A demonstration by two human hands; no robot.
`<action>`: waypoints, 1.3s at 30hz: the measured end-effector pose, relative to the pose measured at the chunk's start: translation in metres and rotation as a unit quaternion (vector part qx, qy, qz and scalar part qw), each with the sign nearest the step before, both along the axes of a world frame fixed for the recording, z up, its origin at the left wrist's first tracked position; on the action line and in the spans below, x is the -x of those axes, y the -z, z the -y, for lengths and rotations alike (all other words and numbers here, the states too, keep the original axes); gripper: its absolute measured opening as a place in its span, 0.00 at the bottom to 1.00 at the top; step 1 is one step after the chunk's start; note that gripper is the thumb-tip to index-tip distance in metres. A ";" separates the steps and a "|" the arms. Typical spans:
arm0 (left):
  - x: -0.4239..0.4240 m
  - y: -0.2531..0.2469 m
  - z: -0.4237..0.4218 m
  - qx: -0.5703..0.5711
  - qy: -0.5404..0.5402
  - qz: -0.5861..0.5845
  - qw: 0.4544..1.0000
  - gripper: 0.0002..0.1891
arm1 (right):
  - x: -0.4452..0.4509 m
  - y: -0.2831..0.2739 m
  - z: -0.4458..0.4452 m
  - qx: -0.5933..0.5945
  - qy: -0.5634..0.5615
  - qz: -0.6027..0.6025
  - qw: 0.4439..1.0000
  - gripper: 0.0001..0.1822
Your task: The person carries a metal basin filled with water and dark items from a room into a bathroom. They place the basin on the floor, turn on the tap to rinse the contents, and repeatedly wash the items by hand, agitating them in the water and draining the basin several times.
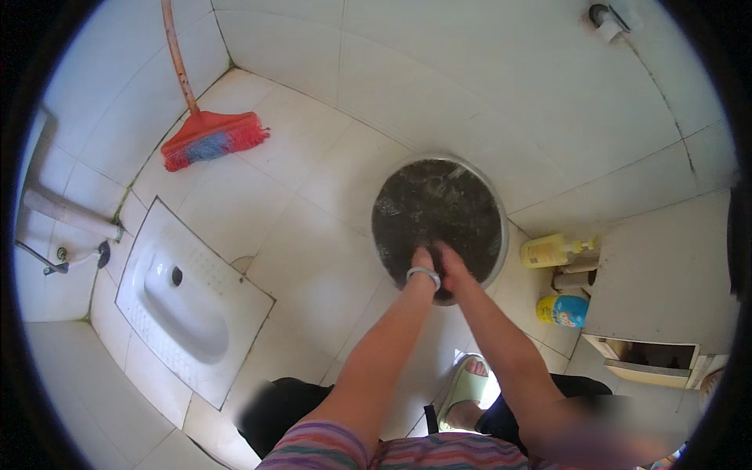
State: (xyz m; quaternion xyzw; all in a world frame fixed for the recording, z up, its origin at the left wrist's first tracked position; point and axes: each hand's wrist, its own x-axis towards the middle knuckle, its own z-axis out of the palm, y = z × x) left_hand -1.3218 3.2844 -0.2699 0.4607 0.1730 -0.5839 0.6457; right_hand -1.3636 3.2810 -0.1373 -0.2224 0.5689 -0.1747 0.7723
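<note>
A round metal basin (504, 235) stands on the tiled floor against the wall. Dark water (437, 194) fills it, and a dark mass, perhaps cloth, shows under the surface. My left hand (422, 257), with a pale bangle (424, 275) at the wrist, dips into the near side of the basin. Close beside it, my right hand (450, 263) also reaches in. The fingers of both hands are sunk in the dark contents and blurred, so whether they grip anything is hidden.
A white squat toilet (194, 305) is set in the floor at left. A red broom (214, 138) leans in the far corner. At right, a yellow pump bottle (543, 251) and a blue-and-yellow container (562, 311) stand beside a cabinet (658, 276) with an open drawer (652, 358). My slippered foot (467, 388) is below.
</note>
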 end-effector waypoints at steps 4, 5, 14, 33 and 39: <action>0.014 -0.086 -0.002 0.020 0.008 -0.180 0.983 0.24 | 0.028 -0.026 -0.013 0.176 -0.047 -0.040 0.983 0.20; 0.021 -0.122 -0.006 0.006 -0.003 -0.199 0.980 0.24 | 0.037 -0.031 -0.011 0.193 -0.024 -0.050 0.980 0.21; 0.033 -0.211 -0.001 0.070 0.164 -0.153 0.972 0.42 | 0.058 -0.053 0.067 0.259 -0.200 -0.166 0.930 0.30; -0.062 -0.126 -0.066 -0.123 0.117 0.723 0.669 0.29 | 0.165 -0.031 0.115 0.212 -0.248 -0.315 0.891 0.12; -0.041 -0.128 -0.055 -0.072 0.105 0.713 0.690 0.28 | 0.227 0.037 0.150 0.412 -0.500 -0.382 0.659 0.13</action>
